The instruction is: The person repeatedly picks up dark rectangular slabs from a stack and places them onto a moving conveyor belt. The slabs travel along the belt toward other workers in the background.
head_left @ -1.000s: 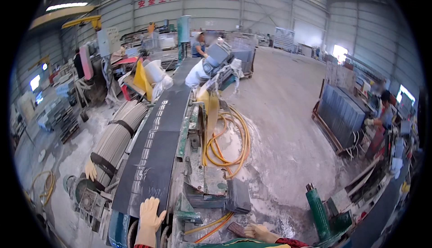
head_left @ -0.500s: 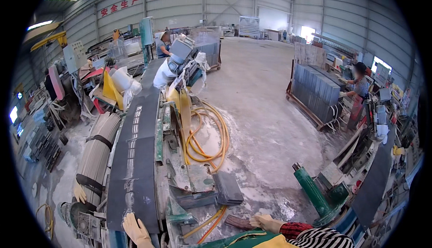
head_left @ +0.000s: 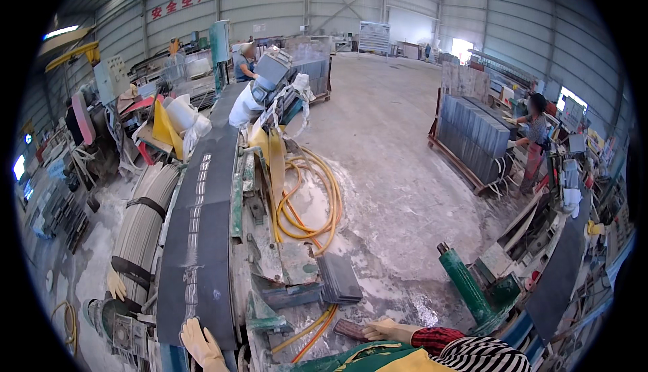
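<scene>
My left hand (head_left: 201, 345), in a pale rubber glove, lies flat with fingers stretched at the near end of a dark flat slab (head_left: 177, 284). This slab is part of a long dark strip running away from me, with whitish wet streaks down its middle. A cream glove covers my right hand (head_left: 390, 330), below a red sleeve cuff. Its fingers are extended and nothing shows in them. They reach toward a reddish-brown block (head_left: 349, 329), and I cannot tell whether they touch it. Beyond that block sits a small stack of dark slabs (head_left: 339, 279).
A bundle of pale strips (head_left: 140, 230) lies left of the line, with an empty glove (head_left: 116, 284) on it. Yellow hoses (head_left: 334, 203) coil on the floor. A green cylinder (head_left: 466, 287) stands right. Two people (head_left: 244, 65) (head_left: 536, 129) are farther off, the right one by upright slabs (head_left: 472, 136).
My right hand has moved slightly left, closer to the reddish-brown block. The left hand keeps its place at the slab's end. The view has shifted a little.
</scene>
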Demonstrator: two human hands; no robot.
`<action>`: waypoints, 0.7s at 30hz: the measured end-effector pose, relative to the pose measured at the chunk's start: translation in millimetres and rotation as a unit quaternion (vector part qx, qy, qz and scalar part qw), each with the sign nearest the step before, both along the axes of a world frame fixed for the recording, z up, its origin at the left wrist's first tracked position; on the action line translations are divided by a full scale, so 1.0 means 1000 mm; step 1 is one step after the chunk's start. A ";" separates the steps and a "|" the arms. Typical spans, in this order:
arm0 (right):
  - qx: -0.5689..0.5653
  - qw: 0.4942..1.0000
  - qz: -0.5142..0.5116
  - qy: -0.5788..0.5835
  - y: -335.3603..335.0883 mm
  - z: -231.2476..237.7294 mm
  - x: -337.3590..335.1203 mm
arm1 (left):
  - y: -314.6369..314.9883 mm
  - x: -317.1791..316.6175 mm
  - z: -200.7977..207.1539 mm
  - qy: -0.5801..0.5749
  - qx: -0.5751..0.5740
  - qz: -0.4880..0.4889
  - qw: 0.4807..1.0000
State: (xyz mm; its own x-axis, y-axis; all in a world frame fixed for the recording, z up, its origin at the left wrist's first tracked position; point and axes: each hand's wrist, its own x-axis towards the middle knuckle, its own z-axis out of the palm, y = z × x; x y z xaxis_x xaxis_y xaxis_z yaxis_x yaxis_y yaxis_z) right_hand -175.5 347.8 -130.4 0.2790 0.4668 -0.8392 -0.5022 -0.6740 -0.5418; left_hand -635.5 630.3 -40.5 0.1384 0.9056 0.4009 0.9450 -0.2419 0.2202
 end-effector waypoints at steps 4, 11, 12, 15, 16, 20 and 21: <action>0.064 0.995 -0.008 0.080 -0.019 -0.067 0.028 | 0.001 0.011 0.003 -0.011 -0.037 0.013 0.999; -0.037 0.999 0.032 -0.004 -0.008 -0.014 0.009 | -0.003 0.000 -0.003 -0.001 -0.014 0.011 1.000; -0.039 0.998 0.038 -0.014 -0.009 -0.010 0.008 | -0.004 0.000 -0.002 0.002 -0.012 0.009 1.000; -0.048 0.997 0.066 0.002 -0.012 -0.026 0.015 | -0.005 0.001 -0.001 -0.001 -0.026 0.007 1.000; -0.048 0.996 0.072 0.002 -0.015 -0.030 0.017 | -0.006 0.001 0.000 -0.001 -0.022 -0.002 1.000; -0.057 0.994 0.093 0.003 -0.011 -0.025 0.015 | -0.011 -0.002 0.004 0.010 -0.018 -0.006 1.000; -0.061 0.993 0.096 0.001 -0.010 -0.023 0.014 | -0.011 -0.002 0.004 0.014 -0.021 -0.001 1.000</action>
